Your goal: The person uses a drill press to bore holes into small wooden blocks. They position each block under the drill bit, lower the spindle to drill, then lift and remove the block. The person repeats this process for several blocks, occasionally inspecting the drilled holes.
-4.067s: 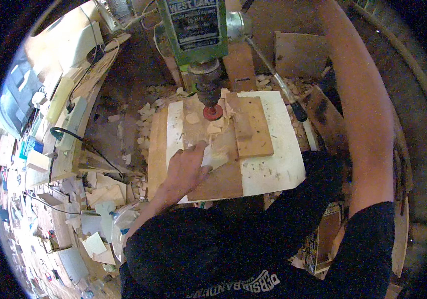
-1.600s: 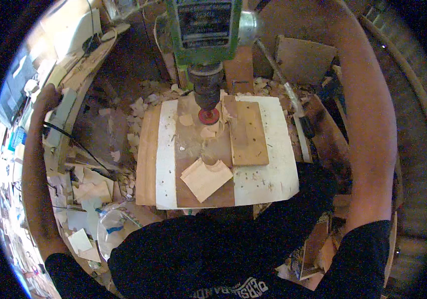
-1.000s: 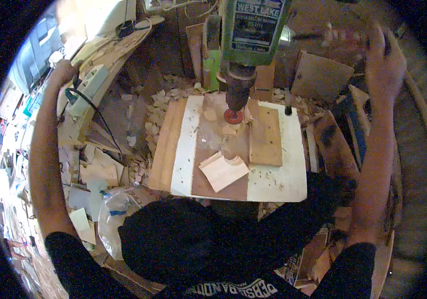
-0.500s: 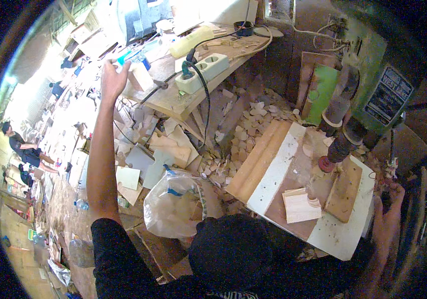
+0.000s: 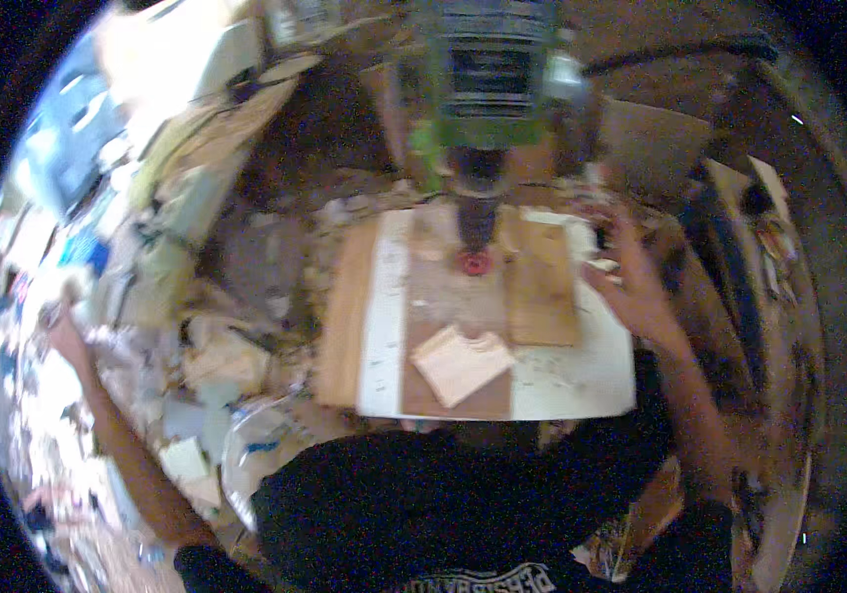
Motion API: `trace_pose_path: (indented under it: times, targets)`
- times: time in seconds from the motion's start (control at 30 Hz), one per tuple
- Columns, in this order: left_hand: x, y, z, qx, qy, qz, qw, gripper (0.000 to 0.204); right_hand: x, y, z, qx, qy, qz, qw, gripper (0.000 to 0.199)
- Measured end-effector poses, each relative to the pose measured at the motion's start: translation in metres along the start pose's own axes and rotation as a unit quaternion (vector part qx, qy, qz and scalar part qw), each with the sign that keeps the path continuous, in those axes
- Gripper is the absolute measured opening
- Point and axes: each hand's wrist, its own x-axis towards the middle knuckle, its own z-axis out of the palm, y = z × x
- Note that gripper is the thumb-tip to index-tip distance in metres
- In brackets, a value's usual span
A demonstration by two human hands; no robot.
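Note:
A drill press's dark spindle (image 5: 479,222) comes down over the table, with a round red tip (image 5: 476,263) at its lower end. Below that tip lies a pale wood piece (image 5: 463,368) with a curved notch in one edge. A brown wood block (image 5: 544,296) lies flat to its right. My right hand (image 5: 629,275) is beside the table's far right edge, thumb and fingers apart around a dark machine part. Out at the far left, my left hand (image 5: 67,334) is over the bright clutter by the side bench; blur hides its fingers and anything in them.
The drill table is a board with white strips (image 5: 384,346). To the left stands a cluttered side bench (image 5: 235,148), with scrap wood (image 5: 225,356) and a clear plastic bag (image 5: 245,465) below it. The machine's green body (image 5: 492,124) rises behind. Boards lean at the right.
My view has swung right, so the drill table now sits mid-picture and the side bench has slid left. My right hand stays beside the table's far right corner. The picture is blurrier.

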Motion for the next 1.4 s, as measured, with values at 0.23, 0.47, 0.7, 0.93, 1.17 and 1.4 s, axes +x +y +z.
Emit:
trace_pose_path:
  times: [0.23,0.47,0.7,0.93,1.17,1.4]
  targets:
    - [-0.168,0.071,-0.032,-0.319,-0.001,0.065,0.946,0.071,0.024,0.032,0.022,-0.018,0.004,0.010,1.000,0.082]
    - [-0.339,0.241,0.067,-0.405,-0.413,0.067,0.813,0.080,0.072,0.057,0.039,-0.205,0.151,-0.169,0.952,0.082]
    - [-0.356,0.292,0.060,-0.407,-0.435,0.090,0.798,0.075,0.115,0.071,0.048,0.017,0.108,-0.009,0.994,0.074]
    - [-0.354,0.292,0.060,-0.397,-0.430,0.107,0.804,0.080,0.052,0.025,0.087,-0.106,0.272,0.001,0.956,0.066]
    - [-0.357,0.302,0.055,-0.372,-0.441,0.111,0.809,0.082,-0.106,-0.042,0.139,-0.202,0.040,-0.059,0.977,0.089]
    - [-0.357,0.303,0.042,-0.341,-0.427,0.150,0.824,0.081,-0.097,-0.077,0.153,-0.227,-0.034,-0.018,0.973,0.103]
